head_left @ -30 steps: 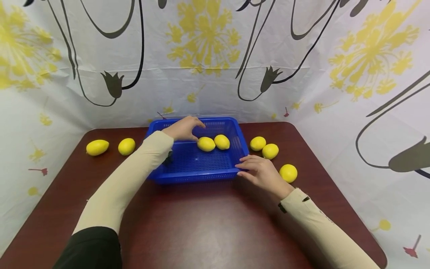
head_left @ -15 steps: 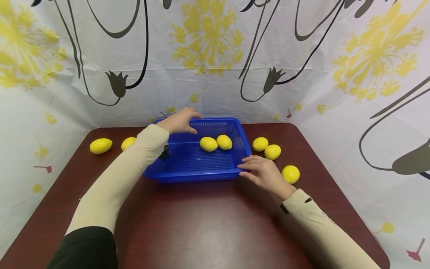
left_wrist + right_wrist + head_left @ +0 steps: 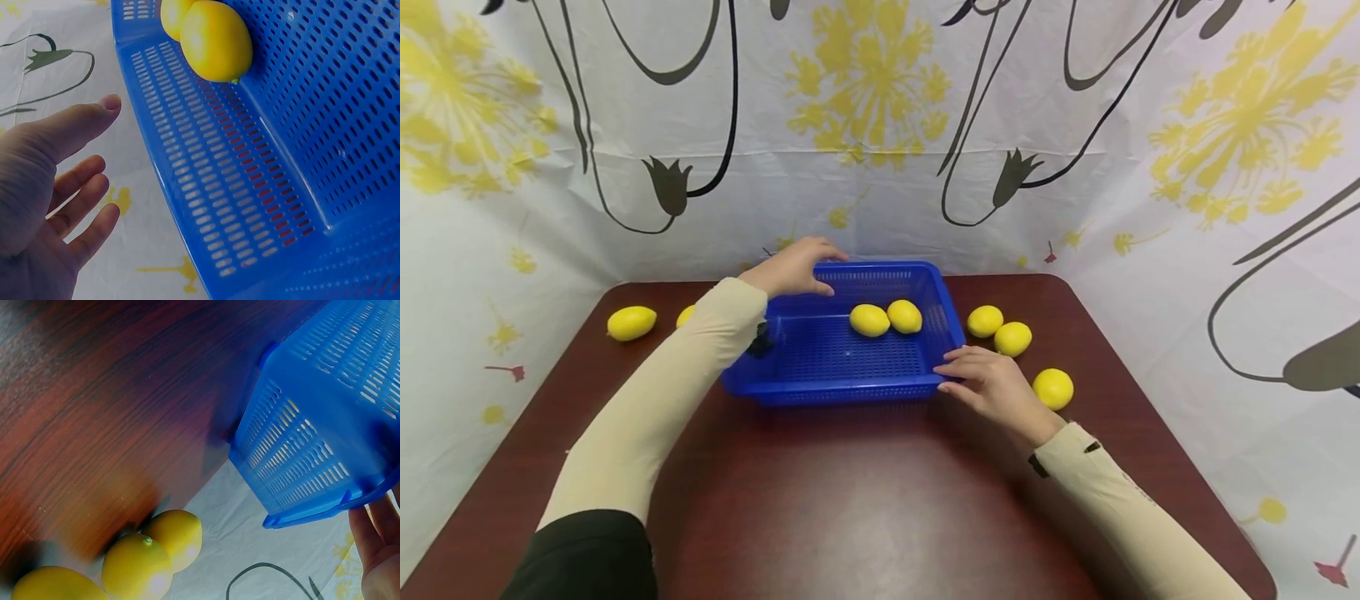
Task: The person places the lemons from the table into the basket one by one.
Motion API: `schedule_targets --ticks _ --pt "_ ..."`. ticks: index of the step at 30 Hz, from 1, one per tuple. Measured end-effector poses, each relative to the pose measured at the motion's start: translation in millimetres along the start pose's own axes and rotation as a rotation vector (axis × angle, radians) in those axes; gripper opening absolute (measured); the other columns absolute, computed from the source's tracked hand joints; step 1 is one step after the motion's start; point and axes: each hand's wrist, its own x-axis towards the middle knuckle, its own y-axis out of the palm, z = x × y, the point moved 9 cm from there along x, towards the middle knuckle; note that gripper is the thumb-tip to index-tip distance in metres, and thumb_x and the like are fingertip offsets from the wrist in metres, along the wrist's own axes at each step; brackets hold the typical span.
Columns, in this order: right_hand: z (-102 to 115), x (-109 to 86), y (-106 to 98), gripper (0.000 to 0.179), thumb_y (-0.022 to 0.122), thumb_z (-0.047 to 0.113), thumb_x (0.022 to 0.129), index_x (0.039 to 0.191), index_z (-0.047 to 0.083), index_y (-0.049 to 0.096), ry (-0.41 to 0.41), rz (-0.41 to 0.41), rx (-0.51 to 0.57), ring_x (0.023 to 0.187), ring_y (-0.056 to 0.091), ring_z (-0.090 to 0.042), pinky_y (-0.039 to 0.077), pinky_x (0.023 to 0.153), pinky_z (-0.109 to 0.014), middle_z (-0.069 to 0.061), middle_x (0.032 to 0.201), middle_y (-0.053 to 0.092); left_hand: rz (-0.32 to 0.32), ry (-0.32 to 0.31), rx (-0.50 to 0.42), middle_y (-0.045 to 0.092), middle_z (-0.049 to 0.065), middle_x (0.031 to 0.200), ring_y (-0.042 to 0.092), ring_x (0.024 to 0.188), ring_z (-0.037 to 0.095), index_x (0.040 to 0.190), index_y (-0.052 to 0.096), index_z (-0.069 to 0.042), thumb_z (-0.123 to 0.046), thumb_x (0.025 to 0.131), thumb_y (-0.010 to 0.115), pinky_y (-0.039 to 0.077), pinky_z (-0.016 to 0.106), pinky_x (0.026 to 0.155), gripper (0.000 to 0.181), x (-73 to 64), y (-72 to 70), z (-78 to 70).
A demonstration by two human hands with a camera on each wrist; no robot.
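Observation:
A blue plastic basket [image 3: 850,390] with perforated walls stands at the far side of the table. Two lemons touch inside it, the left lemon [image 3: 869,320] and the right lemon [image 3: 905,317]. My left hand [image 3: 786,268] is over the basket's back left, thumb and fingers spread apart, holding nothing; the left wrist view shows the hand [image 3: 44,194] beside the rim. My right hand [image 3: 992,385] holds the basket's front right corner, fingers at the rim. From the right wrist, those fingers [image 3: 370,534] meet the rim, the thumb hidden there.
Right of the basket, a back lemon [image 3: 985,322], a middle lemon [image 3: 1012,339] and a front lemon [image 3: 1052,389] lie on the brown table [image 3: 842,500]. On the left are another lemon [image 3: 631,323] and a lemon [image 3: 684,314] partly behind my sleeve. A patterned curtain [image 3: 760,100] hangs behind.
My left hand has moved up and left, away from the two lemons in the basket. The right hand stays at the corner, while the whole view shifts slightly.

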Motion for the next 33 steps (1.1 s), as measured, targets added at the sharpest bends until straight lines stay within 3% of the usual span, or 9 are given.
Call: schedule_targets --ticks 9,16,22,33 --pt "2.1 0.4 -2.3 0.028 0.082 0.022 0.08 0.105 0.011 0.078 0.01 -0.003 0.002 0.104 0.07 -0.025 0.059 0.09 -0.044 -0.008 0.105 0.077 -0.074 -0.003 -0.01 0.057 0.016 0.138 0.052 0.128 0.035 0.139 0.056 -0.009 -0.024 0.084 0.079 0.043 0.051 0.108 0.062 -17.4 -16.4 22.9" --pt "1.6 -0.2 -2.5 0.028 0.082 0.021 0.079 0.106 0.011 0.078 0.002 -0.011 0.004 0.103 0.07 -0.025 0.059 0.089 -0.044 -0.011 0.105 0.077 -0.105 -0.02 -0.023 0.056 0.015 0.138 0.053 0.127 0.034 0.141 0.054 -0.011 -0.023 0.085 0.079 0.046 0.051 0.106 0.062 -34.9 -25.7 39.7" --pt "0.7 -1.3 -2.5 0.028 0.083 0.02 0.079 0.105 0.012 0.078 0.002 -0.019 0.007 0.103 0.07 -0.025 0.059 0.088 -0.044 -0.008 0.105 0.077 -0.176 -0.006 -0.016 0.06 0.016 0.131 0.058 0.118 0.033 0.137 0.058 -0.008 -0.022 0.082 0.081 0.046 0.051 0.103 0.061 -50.1 -35.3 49.2" --pt "2.2 -0.3 -1.5 0.028 0.083 0.02 0.079 0.105 0.011 0.078 0.002 -0.017 0.013 0.103 0.07 -0.026 0.059 0.088 -0.045 -0.01 0.105 0.077 -0.222 -0.026 0.007 0.061 0.018 0.128 0.055 0.117 0.035 0.136 0.058 -0.006 -0.021 0.083 0.081 0.044 0.054 0.102 0.06 -80.4 -43.4 68.7"
